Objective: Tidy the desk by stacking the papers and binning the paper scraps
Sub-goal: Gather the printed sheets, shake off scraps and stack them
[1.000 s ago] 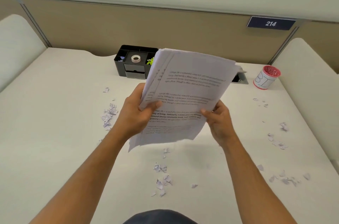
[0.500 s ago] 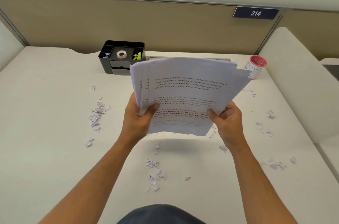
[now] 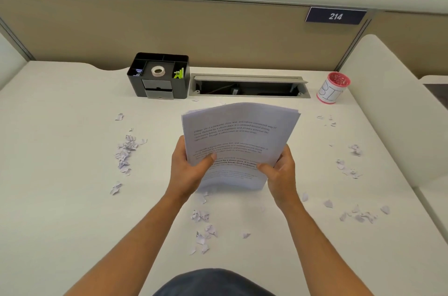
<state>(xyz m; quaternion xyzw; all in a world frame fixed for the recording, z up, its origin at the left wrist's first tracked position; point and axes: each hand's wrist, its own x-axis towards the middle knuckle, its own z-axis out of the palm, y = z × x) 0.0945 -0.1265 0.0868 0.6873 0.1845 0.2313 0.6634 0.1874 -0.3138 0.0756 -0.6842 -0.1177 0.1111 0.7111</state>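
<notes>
Over the middle of the desk (image 3: 60, 198), the sheaf of papers (image 3: 238, 143) is standing almost upright, bottom edge down at or just above the surface, can't quite tell which. Both hands have it: the left hand (image 3: 186, 169) is wrapped round the lower left edge with the thumb across the printed face, and the right hand (image 3: 281, 174) pinches the lower right corner the same way. So a firm two-handed hold, nothing loose.

What I'd worry about from here: the top of the sheaf is bowing over, and the upper edges look slightly fanned, so if either thumb eases off while squaring it up, a few sheets could slide out and flop down.

And flop onto what? Scraps everywhere. There's a bunch right in front of the person (image 3: 202, 227), a trail out on the left (image 3: 124, 153), and more scattered on the right (image 3: 354, 167). Lay the pile flat where it is and it probably buries some of the bits under it, which then get missed or have to be dug out.

The little red-rimmed cup marked as the bin (image 3: 333, 88) sits at the far right, by the open cable tray (image 3: 249, 86). It looks small and light, so a careless sweep of scraps toward it could tip it or drop bits into that slot.
</notes>
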